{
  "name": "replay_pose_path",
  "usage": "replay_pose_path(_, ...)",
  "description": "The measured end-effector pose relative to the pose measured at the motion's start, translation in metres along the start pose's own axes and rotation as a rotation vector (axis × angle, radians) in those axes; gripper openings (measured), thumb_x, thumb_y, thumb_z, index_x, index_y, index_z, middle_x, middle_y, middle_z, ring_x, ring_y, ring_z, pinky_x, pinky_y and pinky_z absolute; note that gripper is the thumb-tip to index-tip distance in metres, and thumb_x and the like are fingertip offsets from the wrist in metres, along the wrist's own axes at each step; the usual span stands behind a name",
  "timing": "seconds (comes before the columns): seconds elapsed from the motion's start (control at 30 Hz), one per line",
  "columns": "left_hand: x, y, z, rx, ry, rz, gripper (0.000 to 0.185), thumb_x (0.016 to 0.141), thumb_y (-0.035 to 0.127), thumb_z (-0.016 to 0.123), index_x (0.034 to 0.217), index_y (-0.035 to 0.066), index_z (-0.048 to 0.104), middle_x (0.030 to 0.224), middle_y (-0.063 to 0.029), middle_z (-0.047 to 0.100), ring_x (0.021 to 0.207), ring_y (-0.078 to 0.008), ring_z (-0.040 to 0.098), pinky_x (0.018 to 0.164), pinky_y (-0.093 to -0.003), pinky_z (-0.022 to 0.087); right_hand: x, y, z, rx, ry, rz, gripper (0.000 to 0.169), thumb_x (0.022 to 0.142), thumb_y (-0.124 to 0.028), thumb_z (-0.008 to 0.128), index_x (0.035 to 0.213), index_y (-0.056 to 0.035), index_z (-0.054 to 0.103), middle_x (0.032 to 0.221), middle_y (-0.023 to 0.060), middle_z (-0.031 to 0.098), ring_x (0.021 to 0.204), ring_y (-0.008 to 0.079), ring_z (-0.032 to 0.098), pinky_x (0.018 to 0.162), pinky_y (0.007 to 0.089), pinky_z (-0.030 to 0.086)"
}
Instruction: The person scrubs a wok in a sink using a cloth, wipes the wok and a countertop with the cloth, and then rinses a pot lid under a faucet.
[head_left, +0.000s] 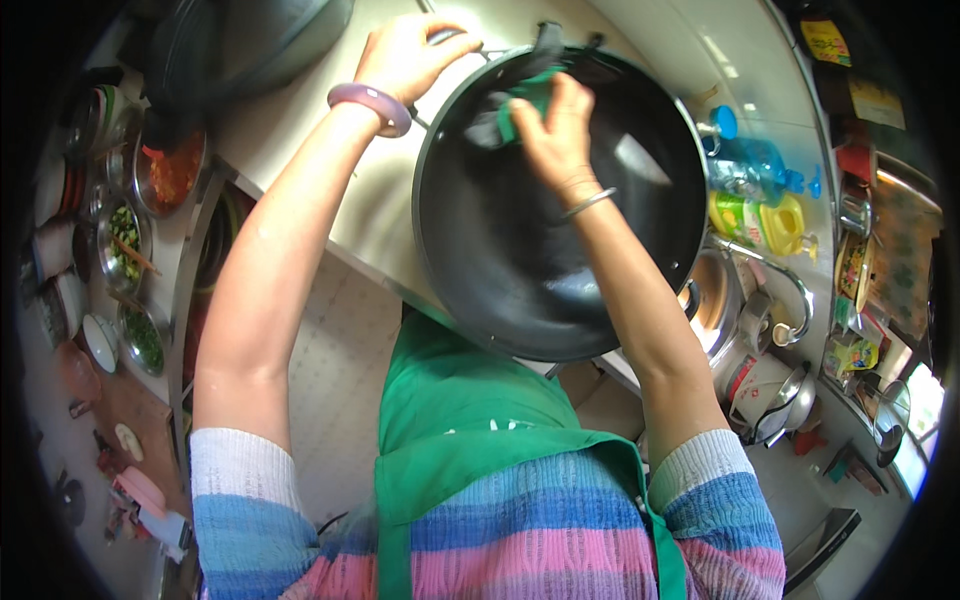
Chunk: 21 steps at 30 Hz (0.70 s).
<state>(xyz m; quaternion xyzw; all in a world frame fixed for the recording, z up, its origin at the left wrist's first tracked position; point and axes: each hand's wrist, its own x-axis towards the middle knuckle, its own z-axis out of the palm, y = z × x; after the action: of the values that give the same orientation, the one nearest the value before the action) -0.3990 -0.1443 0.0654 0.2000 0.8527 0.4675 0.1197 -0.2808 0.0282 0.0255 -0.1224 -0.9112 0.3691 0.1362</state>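
A large black wok (525, 247) rests tilted on the light countertop (390, 225) in front of me. My left hand (405, 60), with a purple bangle at the wrist, is closed around the wok's dark side handle (444, 36) at the far left of its rim. Inside the wok, my right hand (559, 139) presses a green and grey cloth (529, 97) against the far upper wall. Part of the cloth lies under my fingers, and a grey end reaches the rim. Both the cloth and this hand look slightly blurred.
A blue bottle (746, 166) and a yellow jug (757, 223) stand right of the wok, near a curved faucet (799, 281) and metal pots. Left, a counter holds a bowl of red food (171, 176), chopped greens (142, 337) and a cutting board (139, 405).
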Motion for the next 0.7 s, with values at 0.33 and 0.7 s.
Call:
replay_pose_path(0.33,0.0,0.008,-0.004,-0.086,-0.013,0.069,0.033,0.08,0.029,0.068,0.097,0.0,0.07,0.087,-0.014,0.07,0.081,-0.0198,0.063,0.08,-0.0322,0.048,-0.111,-0.009,-0.196,-0.302,-1.365,-0.392,0.032,0.062,-0.013,0.067,0.093,-0.0146,0.059,0.098,0.0037,0.056,0.092,0.0255,0.056,0.076,0.0382,0.048)
replay_pose_path(0.7,-0.001,0.01,0.005,-0.178,0.009,-0.05,0.033,0.08,0.029,0.068,0.099,0.001,0.069,0.093,-0.0138,0.069,0.088,-0.0203,0.063,0.084,-0.0321,0.047,0.014,0.049,-0.095,-0.553,-0.244,-0.663,0.05,0.069,-0.006,0.065,0.118,-0.0125,0.056,0.114,0.0121,0.053,0.104,0.0319,0.051,0.089,0.0432,0.042)
